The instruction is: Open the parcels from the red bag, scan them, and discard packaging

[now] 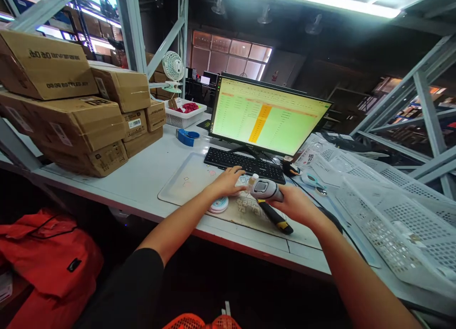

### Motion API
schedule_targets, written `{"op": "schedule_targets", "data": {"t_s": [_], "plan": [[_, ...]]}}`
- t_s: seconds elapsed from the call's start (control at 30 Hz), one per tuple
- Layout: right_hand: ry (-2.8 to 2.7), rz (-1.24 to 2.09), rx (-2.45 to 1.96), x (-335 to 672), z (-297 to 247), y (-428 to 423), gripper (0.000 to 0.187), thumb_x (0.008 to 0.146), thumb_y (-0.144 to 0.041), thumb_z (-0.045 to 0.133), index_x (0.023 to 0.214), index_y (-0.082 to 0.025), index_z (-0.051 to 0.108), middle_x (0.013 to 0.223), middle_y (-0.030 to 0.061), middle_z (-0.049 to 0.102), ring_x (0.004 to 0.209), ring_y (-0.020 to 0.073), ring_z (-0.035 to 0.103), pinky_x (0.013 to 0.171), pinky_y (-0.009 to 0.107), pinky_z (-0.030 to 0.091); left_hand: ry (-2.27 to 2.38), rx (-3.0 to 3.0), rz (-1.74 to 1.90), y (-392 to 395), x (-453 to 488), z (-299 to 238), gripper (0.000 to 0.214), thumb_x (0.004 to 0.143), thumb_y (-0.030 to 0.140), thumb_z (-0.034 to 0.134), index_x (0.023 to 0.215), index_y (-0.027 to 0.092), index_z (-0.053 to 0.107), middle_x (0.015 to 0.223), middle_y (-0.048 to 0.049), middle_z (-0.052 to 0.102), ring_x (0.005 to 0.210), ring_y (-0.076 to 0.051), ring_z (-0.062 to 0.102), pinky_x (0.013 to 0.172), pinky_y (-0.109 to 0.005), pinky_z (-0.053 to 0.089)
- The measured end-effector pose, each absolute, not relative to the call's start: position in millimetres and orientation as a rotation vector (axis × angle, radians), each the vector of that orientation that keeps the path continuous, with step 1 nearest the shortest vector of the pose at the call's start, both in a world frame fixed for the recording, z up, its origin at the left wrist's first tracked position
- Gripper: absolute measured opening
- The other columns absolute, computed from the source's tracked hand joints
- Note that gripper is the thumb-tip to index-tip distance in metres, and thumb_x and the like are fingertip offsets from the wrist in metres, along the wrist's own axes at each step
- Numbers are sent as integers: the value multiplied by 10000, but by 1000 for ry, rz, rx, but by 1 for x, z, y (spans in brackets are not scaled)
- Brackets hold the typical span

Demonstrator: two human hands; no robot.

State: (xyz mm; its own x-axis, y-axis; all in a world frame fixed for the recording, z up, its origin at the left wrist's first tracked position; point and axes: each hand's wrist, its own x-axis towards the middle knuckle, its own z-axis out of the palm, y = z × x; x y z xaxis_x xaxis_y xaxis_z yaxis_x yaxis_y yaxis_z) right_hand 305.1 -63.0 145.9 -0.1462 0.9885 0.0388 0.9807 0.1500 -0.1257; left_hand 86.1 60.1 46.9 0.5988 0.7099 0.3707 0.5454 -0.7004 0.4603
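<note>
My right hand (295, 203) is wrapped round a grey-and-white barcode scanner (265, 190), held above the desk mat with its head turned left. My left hand (229, 180) reaches over the mat, fingers stretched apart near the front edge of the black keyboard (245, 163). Between that hand and the scanner is a small bottle with a white cap (252, 179); the left thumb comes close to it, and whether they touch is unclear. Under my left wrist lies a round white container (219, 205). A black-and-yellow handled tool (276, 218) rests below the scanner, partly hidden.
A monitor (265, 112) showing a spreadsheet stands behind the keyboard. Cardboard boxes (96, 120) are stacked on the left, with a blue tape dispenser (187, 137) and a white basket (183, 115) beyond. White perforated baskets (392, 224) crowd the right. Red fabric (53, 262) hangs lower left.
</note>
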Motion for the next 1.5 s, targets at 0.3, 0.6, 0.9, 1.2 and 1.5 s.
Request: {"op": "schedule_targets", "data": {"t_s": [0.3,0.6,0.9,1.2,1.5], "plan": [[-2106,109,-2091,353,141,-92,114,887,-320,727,924,-213,734,888,50,754,806,281,697,632,323,432,1057,2312,830,79,127,73,216,906,241,682,1121,222,681,1046,-83,733,1016,-267,683,933,-360,513],[-2144,110,-2103,360,123,-72,146,879,-326,766,941,-196,743,885,59,753,815,279,699,665,322,450,1005,1885,826,100,98,39,243,785,118,617,1016,177,570,922,6,651,636,-108,639,594,-215,491],[-2194,221,-2018,367,104,-38,183,875,-271,751,1023,-164,753,958,76,764,892,290,706,772,341,511,872,1878,805,97,96,42,310,701,107,581,998,155,659,862,10,636,681,-112,605,607,-206,468],[-2212,349,-1931,376,101,-35,157,840,-299,746,950,-189,766,885,46,760,834,279,701,764,351,520,828,1920,898,95,99,39,301,754,155,595,1034,147,705,1022,-43,720,827,-154,645,767,-270,543],[-1999,1,-2490,408,85,-35,336,993,-383,641,1157,-92,680,1124,193,722,1046,349,690,787,369,503,710,2115,1144,86,113,39,283,901,195,624,1162,150,723,1169,-96,736,973,-179,667,869,-291,548]]}}
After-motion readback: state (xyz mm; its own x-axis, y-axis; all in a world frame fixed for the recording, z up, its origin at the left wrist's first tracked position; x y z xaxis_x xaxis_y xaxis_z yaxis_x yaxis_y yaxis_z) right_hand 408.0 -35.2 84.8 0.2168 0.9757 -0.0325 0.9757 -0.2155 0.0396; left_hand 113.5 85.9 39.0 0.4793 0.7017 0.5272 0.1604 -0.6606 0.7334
